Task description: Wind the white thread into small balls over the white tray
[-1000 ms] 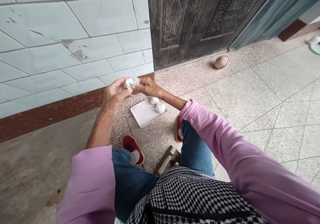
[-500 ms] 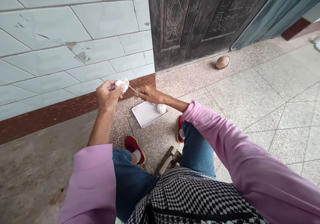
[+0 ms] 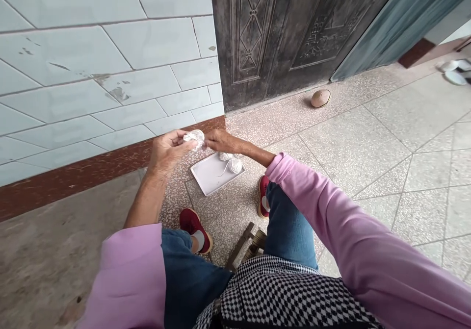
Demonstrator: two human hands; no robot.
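Note:
My left hand point(image 3: 168, 148) grips a small white ball of thread point(image 3: 195, 138) between thumb and fingers, held out in front of my knees. My right hand point(image 3: 222, 141) is right beside the ball, fingers pinched at the thread on its right side. Below the hands a white rectangular tray point(image 3: 209, 176) lies on the floor with two more white thread balls point(image 3: 234, 165) at its far right corner. A thin strand runs from those balls across the tray.
I sit on a low wooden stool point(image 3: 246, 242), red shoes point(image 3: 195, 228) on the speckled floor. A tiled wall stands to the left, a dark metal door point(image 3: 279, 35) ahead. A round brownish object point(image 3: 320, 98) lies by the door's foot.
Half a second ago my hands were apart with thread stretched between them. Now my right hand has come back against the ball in my left hand.

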